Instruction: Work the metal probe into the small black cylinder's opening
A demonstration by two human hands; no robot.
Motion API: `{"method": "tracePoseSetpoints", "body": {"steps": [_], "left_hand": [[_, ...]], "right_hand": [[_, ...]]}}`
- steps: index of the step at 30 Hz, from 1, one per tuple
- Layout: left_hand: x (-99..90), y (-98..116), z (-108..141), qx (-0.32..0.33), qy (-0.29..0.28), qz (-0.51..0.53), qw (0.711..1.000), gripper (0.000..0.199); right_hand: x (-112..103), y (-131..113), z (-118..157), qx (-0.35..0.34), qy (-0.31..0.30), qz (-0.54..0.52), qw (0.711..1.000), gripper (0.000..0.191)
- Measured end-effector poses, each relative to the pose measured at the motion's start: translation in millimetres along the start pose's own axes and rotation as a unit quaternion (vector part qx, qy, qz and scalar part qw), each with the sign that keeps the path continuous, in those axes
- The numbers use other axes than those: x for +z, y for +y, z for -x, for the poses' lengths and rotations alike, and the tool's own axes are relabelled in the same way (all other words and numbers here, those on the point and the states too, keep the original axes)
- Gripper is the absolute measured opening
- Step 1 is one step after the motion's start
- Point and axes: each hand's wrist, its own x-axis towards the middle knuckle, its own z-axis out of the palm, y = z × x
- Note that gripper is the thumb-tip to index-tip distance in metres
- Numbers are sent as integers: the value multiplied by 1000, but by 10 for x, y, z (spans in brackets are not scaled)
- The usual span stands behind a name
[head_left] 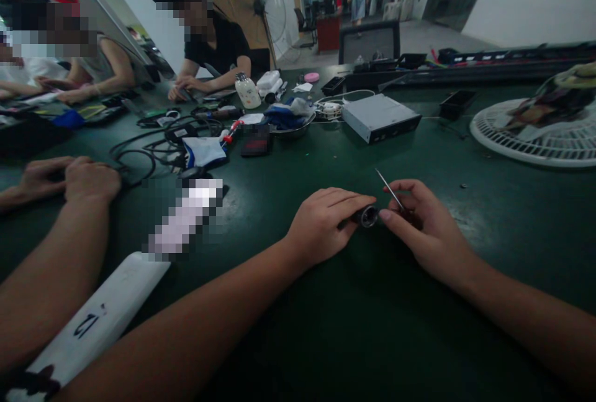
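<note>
My left hand (pixel 326 222) is wrapped round a black cylindrical part (pixel 369 216). Its round, hollow end faces my right hand, while the rest is hidden under my fingers. In my right hand (pixel 426 228) is a screwdriver (pixel 390 188), pinched between thumb and fingers. The thin metal shaft points up and to the left, away from the black part, and the handle is mostly covered by the palm. Both hands are just above the dark green table (pixel 372 315), with a small gap between them.
At left are a co-worker's hands (pixel 90 179), a long white object (pixel 105 315) and a blurred-out phone-like item (pixel 186 222). Further back lie black cables (pixel 139 153), a bowl of blue cloth (pixel 291 117), a silver drive box (pixel 382 115) and a white fan grille (pixel 526 141).
</note>
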Motion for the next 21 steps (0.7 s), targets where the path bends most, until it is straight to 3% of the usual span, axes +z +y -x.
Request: {"method": "tracePoseSetpoints", "body": {"steps": [4, 8, 21], "left_hand": [[-19, -48, -19, -99, 43, 8, 994, 36], [-29, -94, -27, -160, 80, 2, 984, 35], [-34, -66, -31, -134, 74, -27, 988, 31]], "right_hand": [[8, -31, 59, -40, 40, 57, 997, 25], [-8, -60, 77, -66, 29, 121, 990, 24], [-5, -48, 30, -102, 3, 187, 977, 25]]}}
